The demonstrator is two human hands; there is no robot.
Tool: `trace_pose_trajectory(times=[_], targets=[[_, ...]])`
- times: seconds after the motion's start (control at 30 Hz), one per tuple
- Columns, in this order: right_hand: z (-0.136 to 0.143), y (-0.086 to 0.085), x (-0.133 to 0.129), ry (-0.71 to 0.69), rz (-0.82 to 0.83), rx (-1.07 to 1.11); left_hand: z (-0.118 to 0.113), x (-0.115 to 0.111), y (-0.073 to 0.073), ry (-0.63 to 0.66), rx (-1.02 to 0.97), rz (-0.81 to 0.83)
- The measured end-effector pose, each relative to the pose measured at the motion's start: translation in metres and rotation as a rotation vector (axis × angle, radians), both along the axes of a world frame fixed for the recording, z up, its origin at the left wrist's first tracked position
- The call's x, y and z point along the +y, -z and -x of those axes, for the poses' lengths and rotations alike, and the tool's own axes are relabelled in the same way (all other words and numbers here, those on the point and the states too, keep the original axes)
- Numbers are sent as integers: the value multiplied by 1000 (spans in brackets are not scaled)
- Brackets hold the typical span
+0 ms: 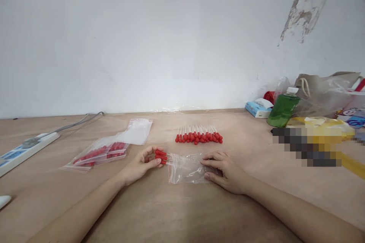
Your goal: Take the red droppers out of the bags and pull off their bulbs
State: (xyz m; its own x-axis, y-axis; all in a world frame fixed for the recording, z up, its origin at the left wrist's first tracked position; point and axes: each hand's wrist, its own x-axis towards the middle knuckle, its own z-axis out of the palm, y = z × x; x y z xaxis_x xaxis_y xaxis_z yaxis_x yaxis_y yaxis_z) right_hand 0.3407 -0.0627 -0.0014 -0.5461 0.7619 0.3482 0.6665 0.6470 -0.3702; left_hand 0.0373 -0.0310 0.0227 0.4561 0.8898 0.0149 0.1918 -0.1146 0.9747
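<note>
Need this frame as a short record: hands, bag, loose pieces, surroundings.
left_hand: left hand holds red-bulbed droppers
right_hand: right hand touches clear bag, end opposite droppers
held_tips: at bag's mouth; insertion unclear
loose: dropper row beyond bag
left_side: filled bags, flat white bag, power strip
right_side: tissue pack, green bottle

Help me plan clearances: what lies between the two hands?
A clear bag and the stems of red-tipped sticks, seen in the head view.

Seemingly an improvised packing workspace: scuffed wall (309, 11), brown-covered table (159, 205), power strip (45, 142), zip bags (99, 152).
</note>
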Motion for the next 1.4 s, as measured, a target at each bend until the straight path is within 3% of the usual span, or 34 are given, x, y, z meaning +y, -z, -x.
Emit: trace_pose_trajectory(times=[0.13,0.23,0.33,0.4,0.47,0.53,0.67,0.83,1.0,1.23,1.4], targets=[[0,0,0,-2,2,7,7,7,-10,-51,12,-5],[0,0,-1,-1,8,7,23,12,-34,-127,69,-120],[0,0,0,2,12,10,36,17,-59,-307,158,-373],[0,0,0,-3,7,13,33,23,-66,-403,258,-626],[0,1,1,-9,2,16,20,33,-61,-438,350,-834],[0,1,1,-10,-5,16,-1,46,-49,-400,402,-928],[0,0,0,1,-17,-3,-48,67,-23,-102,713,-1150],[0,-1,0,-6,-23,-11,-80,75,-12,48,899,-1121],[0,-2,1,-11,-22,-8,-79,82,-5,72,868,-1057],[1,-3,0,-4,-11,-5,-63,81,-3,-48,676,-924],[0,-2,0,-2,-23,-12,-51,58,0,-243,469,-819]])
